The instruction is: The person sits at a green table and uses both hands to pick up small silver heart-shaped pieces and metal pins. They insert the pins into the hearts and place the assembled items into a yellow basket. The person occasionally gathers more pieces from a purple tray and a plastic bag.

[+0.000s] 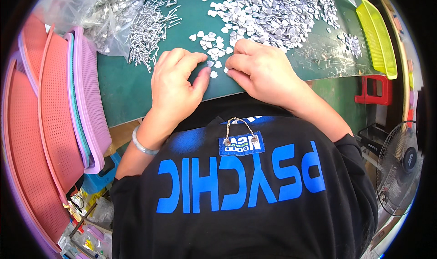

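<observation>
A green surface carries a broad heap of silver heart-shaped pieces. The left hand is loosely curled, thumb and forefinger slightly apart by a grey heart; the right hand is more closed, its tips by another heart. I cannot tell whether either is gripped. A loose cluster lies just beyond the fingertips. For such small, flat pieces, light edge pinches, one heart apiece, should work best.
</observation>
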